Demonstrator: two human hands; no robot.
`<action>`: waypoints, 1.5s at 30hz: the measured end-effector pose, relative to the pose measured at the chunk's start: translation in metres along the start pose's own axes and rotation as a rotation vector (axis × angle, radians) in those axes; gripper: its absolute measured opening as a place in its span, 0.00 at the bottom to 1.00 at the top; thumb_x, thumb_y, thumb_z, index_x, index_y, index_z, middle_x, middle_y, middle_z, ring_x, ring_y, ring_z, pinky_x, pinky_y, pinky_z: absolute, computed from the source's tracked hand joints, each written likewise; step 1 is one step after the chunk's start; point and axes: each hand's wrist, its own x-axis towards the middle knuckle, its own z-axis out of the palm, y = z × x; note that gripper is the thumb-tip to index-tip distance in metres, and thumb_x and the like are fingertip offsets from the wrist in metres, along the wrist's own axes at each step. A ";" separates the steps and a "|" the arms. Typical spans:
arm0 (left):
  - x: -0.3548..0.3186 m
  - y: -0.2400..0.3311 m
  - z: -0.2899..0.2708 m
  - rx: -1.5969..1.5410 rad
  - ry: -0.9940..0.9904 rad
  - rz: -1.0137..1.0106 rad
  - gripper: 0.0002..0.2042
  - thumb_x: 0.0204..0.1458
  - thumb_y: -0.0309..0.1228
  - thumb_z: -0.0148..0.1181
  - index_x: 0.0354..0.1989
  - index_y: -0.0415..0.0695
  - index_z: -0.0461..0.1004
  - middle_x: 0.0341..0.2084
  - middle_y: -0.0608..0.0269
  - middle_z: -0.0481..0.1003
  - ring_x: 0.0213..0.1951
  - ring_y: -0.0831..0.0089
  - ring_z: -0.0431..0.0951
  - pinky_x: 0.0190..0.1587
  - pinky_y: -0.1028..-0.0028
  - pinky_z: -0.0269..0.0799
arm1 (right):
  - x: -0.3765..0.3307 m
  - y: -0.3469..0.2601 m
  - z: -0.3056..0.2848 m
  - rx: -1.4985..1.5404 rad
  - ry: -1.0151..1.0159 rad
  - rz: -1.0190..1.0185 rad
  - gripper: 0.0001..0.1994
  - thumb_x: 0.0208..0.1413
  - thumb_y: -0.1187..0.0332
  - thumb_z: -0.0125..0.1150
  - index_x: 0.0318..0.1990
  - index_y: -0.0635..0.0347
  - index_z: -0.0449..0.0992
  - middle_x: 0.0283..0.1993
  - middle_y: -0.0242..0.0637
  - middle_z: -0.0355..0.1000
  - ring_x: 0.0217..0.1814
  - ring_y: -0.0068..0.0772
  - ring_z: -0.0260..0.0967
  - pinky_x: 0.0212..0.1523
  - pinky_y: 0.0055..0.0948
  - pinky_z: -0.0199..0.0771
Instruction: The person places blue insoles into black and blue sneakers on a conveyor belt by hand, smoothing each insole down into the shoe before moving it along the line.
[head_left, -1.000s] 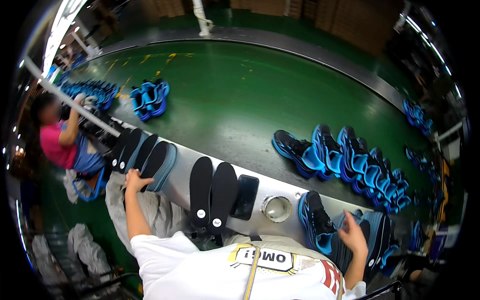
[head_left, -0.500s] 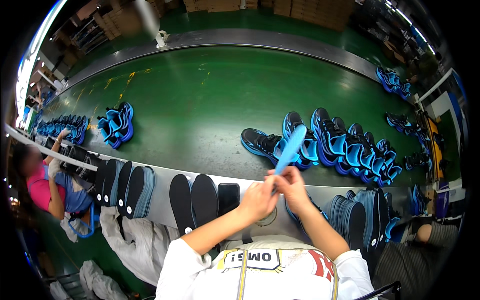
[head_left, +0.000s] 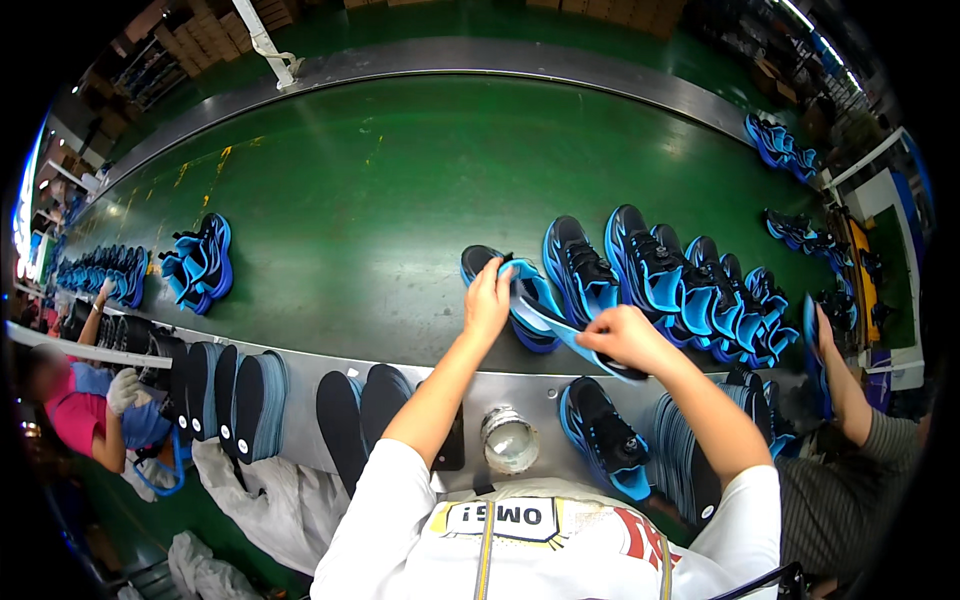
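Observation:
My left hand (head_left: pixel 488 298) grips the opening of a black and blue sneaker (head_left: pixel 508 292) at the left end of a row on the green conveyor belt (head_left: pixel 380 200). My right hand (head_left: pixel 622 338) holds the near end of a blue insole (head_left: pixel 560 330), whose far end goes into that sneaker. Another sneaker (head_left: pixel 605 435) lies on the metal ledge (head_left: pixel 530 395) below my right hand.
Several more blue sneakers (head_left: pixel 680 285) stand in a row to the right. Black insoles (head_left: pixel 355 410) and a stack of insoles (head_left: pixel 680 460) lean on the ledge, beside a round glass jar (head_left: pixel 508 438). A sneaker pair (head_left: pixel 200 265) sits left. Other people work at both sides.
Both hands have dropped from holding the blue insole upright in the air to the belt. The left hand now grips the sneaker and the insole points into it.

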 end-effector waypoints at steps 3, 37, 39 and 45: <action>0.012 -0.007 -0.010 -0.061 -0.162 -0.264 0.17 0.49 0.36 0.49 0.42 0.35 0.66 0.30 0.49 0.73 0.33 0.66 0.74 0.35 0.73 0.66 | 0.047 0.004 0.019 -0.061 -0.114 0.048 0.12 0.34 0.61 0.60 0.21 0.62 0.75 0.18 0.42 0.69 0.21 0.35 0.68 0.26 0.28 0.67; 0.031 -0.016 -0.030 -0.332 -0.463 -0.549 0.11 0.47 0.37 0.53 0.21 0.42 0.67 0.12 0.75 0.62 0.16 0.88 0.59 0.17 0.83 0.55 | 0.107 0.016 0.122 -0.666 0.162 -0.322 0.06 0.40 0.73 0.49 0.23 0.65 0.71 0.30 0.44 0.65 0.35 0.39 0.63 0.33 0.31 0.68; 0.027 -0.024 -0.034 -0.288 -0.458 -0.514 0.11 0.48 0.37 0.53 0.21 0.42 0.67 0.12 0.76 0.62 0.16 0.89 0.58 0.17 0.84 0.54 | 0.109 0.014 0.125 -0.706 0.066 -0.300 0.07 0.40 0.72 0.49 0.25 0.64 0.72 0.32 0.43 0.65 0.36 0.38 0.63 0.34 0.29 0.67; 0.023 -0.023 -0.036 -0.326 -0.470 -0.504 0.12 0.48 0.35 0.52 0.18 0.41 0.63 0.09 0.73 0.59 0.15 0.87 0.54 0.16 0.81 0.50 | 0.112 0.001 0.120 -0.863 -0.175 -0.182 0.10 0.43 0.70 0.49 0.31 0.63 0.74 0.37 0.41 0.65 0.41 0.37 0.61 0.39 0.27 0.63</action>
